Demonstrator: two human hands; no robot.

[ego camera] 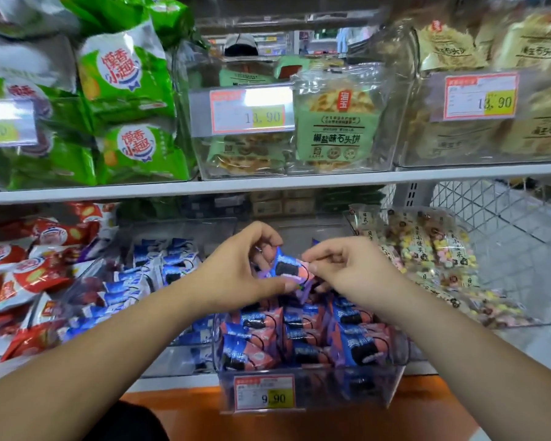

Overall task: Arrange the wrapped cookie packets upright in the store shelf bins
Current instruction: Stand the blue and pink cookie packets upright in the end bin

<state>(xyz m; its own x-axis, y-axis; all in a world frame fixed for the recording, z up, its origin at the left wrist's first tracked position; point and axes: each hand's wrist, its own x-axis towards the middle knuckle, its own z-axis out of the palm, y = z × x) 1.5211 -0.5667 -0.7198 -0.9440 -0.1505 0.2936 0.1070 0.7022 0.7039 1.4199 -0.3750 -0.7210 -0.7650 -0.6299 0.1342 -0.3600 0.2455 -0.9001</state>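
Observation:
A clear plastic bin (309, 374) on the lower shelf holds several blue-and-pink wrapped cookie packets (303, 340), most standing upright in rows. Above its back half, my left hand (236, 268) and my right hand (347, 268) both pinch one blue-and-pink cookie packet (288, 267). My left thumb and fingers grip its left side and bottom. My right fingertips grip its right edge. The packet is tilted, its printed face toward me.
A neighbouring bin of blue-and-white packets (147, 281) stands to the left, red packets (23, 275) beyond it. A bin of pastel snack bags (439, 259) sits to the right. The upper shelf (268, 184) overhangs with green bags (124, 100) and flatbread packs (334, 122).

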